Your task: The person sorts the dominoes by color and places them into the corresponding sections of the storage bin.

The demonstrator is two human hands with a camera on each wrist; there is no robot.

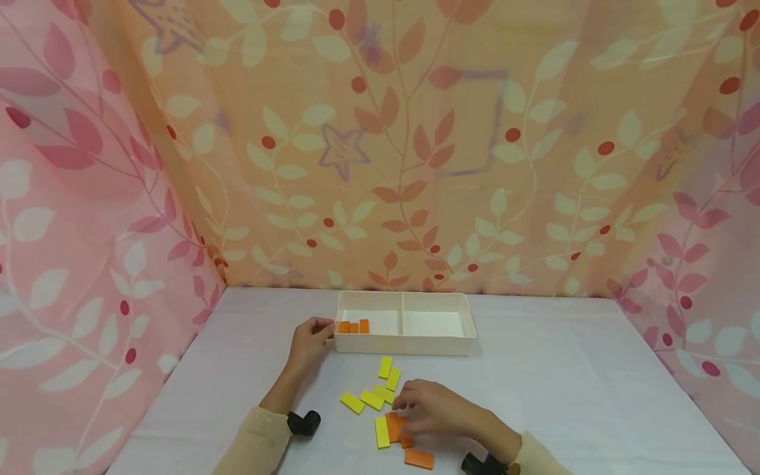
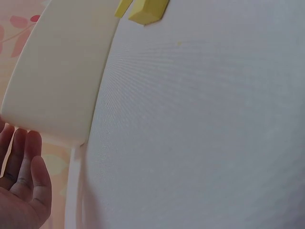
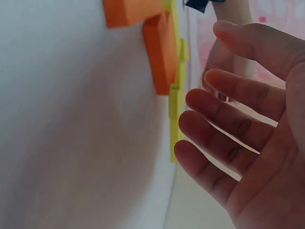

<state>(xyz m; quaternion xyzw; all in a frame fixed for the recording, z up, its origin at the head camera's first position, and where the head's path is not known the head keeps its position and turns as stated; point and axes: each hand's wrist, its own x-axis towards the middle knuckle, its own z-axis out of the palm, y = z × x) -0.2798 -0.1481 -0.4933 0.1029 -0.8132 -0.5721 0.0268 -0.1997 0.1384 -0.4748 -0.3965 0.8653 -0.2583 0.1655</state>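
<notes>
A white two-compartment box [image 1: 404,346] stands toward the back of the table. My left hand [image 1: 309,343] is at its left end; in the left wrist view the fingertips [image 2: 33,138] meet the end wall with the fingers fairly straight. Several small orange blocks [image 1: 354,327] sit in the left compartment. Over the loose pile, my right hand [image 1: 442,409] hovers palm down, partly hiding an orange block [image 1: 393,427]. The right wrist view shows its fingers spread and nothing held, near an orange block [image 3: 161,55]. Another orange block [image 1: 419,459] lies closest to me.
Several yellow blocks [image 1: 372,400] are scattered between the box and my right hand, and one yellow block [image 1: 382,433] lies beside the orange ones. A white cloth covers the table [image 1: 552,382]. Patterned curtains [image 1: 404,145] enclose the back and both sides.
</notes>
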